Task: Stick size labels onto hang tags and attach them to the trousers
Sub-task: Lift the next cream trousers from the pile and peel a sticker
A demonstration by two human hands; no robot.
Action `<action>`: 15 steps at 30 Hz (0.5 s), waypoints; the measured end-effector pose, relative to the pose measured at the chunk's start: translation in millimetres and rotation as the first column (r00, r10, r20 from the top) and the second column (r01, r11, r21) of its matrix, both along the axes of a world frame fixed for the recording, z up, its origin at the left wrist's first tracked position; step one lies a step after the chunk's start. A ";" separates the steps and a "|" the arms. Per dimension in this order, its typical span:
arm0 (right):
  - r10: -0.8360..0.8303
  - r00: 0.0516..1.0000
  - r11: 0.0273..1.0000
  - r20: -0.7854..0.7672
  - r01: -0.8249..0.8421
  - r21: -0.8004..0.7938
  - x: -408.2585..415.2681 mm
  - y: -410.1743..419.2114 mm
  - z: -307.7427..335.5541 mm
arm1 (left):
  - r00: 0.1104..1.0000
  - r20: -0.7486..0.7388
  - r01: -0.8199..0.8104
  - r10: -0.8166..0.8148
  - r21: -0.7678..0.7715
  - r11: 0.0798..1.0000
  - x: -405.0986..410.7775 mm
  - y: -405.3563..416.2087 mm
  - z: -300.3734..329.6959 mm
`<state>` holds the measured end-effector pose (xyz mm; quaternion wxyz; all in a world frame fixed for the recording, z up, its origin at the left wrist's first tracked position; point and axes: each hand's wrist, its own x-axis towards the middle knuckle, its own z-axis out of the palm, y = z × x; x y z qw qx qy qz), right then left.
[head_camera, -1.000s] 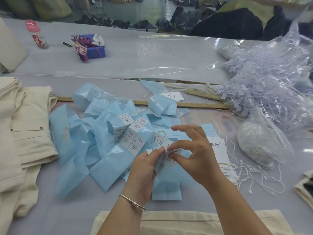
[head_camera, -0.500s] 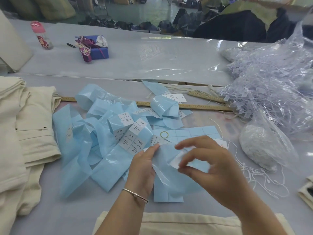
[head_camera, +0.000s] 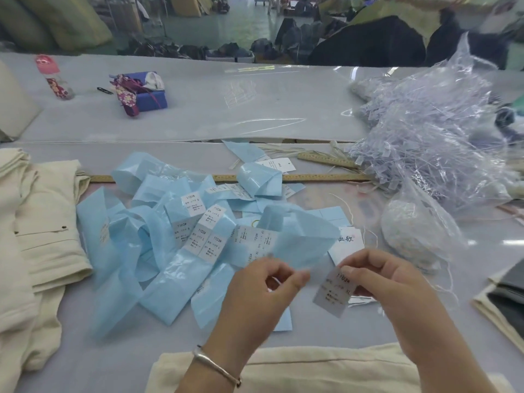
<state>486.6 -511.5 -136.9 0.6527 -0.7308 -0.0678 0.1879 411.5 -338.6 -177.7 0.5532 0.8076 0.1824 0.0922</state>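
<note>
Right hand [head_camera: 388, 282] lower right of centre, thumb and forefinger pinching the top edge of a white size label [head_camera: 333, 293]; label hangs free below the fingertips, tilted, printed side to camera, off the table [head_camera: 198, 123]. Left hand [head_camera: 263, 290] just left of it, lower centre, fingers curled, thumb and forefinger pinching a blue backing strip [head_camera: 286, 236] that arcs up and away toward centre frame. Hands apart, small gap between them; label sits in that gap, nearer the right hand. Silver bracelet [head_camera: 218, 367] on the left wrist.

Loose pile of blue backing strips [head_camera: 158, 251] fills centre-left, several with white labels still stuck on. White hang tag [head_camera: 347, 245] lies flat just above the right hand, partly under the blue strip. Cream trousers: one pair [head_camera: 312, 367] along the bottom edge under the forearms, a stack [head_camera: 37, 236] at the left edge.

Wooden ruler [head_camera: 312, 177] runs across mid-frame behind the pile. Clear bag of plastic tag loops [head_camera: 431, 131] upper right, smaller bag of string [head_camera: 411, 228] below it. Bottle [head_camera: 54, 78] and blue box [head_camera: 147, 95] upper left.
</note>
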 end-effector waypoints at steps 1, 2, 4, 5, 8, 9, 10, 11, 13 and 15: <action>0.006 1.000 1.000 -0.015 -0.006 0.007 -2.7 -2.3 -1.6 | 0.997 0.027 0.078 -0.078 -0.004 0.997 1.7 -7.1 1.8; 0.014 1.000 1.000 -0.025 -0.014 0.014 -5.3 -4.8 -2.9 | 0.989 0.037 0.142 -0.142 -0.005 0.990 3.3 -13.4 1.6; 0.034 0.999 0.999 -0.038 -0.033 0.022 -9.8 -10.6 -6.4 | 0.978 0.065 0.198 -0.197 -0.019 0.980 6.0 -23.1 -2.2; 0.048 0.998 0.999 -0.045 -0.048 0.017 -11.1 -13.9 -10.4 | 0.977 0.075 0.201 -0.199 -0.023 0.979 7.2 -27.1 -6.1; 0.001 1.000 0.994 0.016 0.000 -0.110 -5.1 -25.2 -30.9 | 0.990 0.042 0.134 -0.132 -0.042 0.990 11.0 -37.0 -19.5; -0.071 0.994 0.978 0.089 0.087 -0.190 3.8 -30.4 -40.5 | 0.995 0.020 0.094 -0.093 -0.053 0.994 12.2 -38.8 -24.2; -0.150 0.974 0.946 0.171 0.192 -0.263 16.0 -35.9 -50.3 | 0.998 -0.002 0.055 -0.055 -0.065 0.996 13.6 -39.7 -28.7; -0.215 0.947 0.902 0.239 0.286 -0.323 30.2 -40.7 -59.3 | 1.000 -0.017 0.017 -0.019 -0.085 0.996 14.8 -39.8 -32.8; -0.283 0.911 0.819 0.300 0.393 -0.419 62.4 -45.5 -76.5 | 0.998 -0.043 -0.043 0.036 -0.162 0.986 17.1 -38.6 -38.0; -0.268 0.910 0.761 0.317 0.401 -0.510 92.2 -39.8 -93.5 | 0.995 -0.070 -0.083 0.066 -0.262 0.962 19.6 -38.0 -40.9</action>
